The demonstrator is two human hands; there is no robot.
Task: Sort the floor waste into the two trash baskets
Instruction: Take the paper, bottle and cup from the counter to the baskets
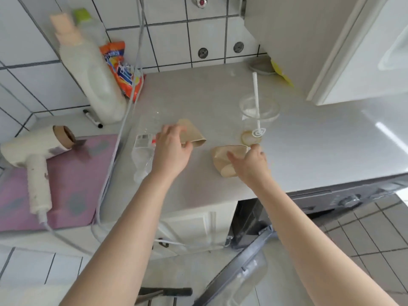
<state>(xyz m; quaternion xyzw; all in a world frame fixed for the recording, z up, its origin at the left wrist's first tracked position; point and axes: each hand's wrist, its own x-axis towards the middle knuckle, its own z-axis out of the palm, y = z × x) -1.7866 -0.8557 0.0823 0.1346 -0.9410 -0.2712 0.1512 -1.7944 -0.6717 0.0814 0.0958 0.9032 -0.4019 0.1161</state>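
Note:
Two crushed brown paper cups lie on the grey countertop. My left hand grips the left paper cup at its side. My right hand rests on the right paper cup, fingers curled round its flattened edge. A clear plastic bottle lies on its side just left of my left hand. Just beyond my right hand stands a clear plastic cup, and a white straw sticks out of it. No trash basket is in view.
A white hair dryer lies on a pink mat at the left, its cord trailing over the counter edge. A large white detergent bottle and an orange packet stand by the tiled wall. Below at right is an open appliance door.

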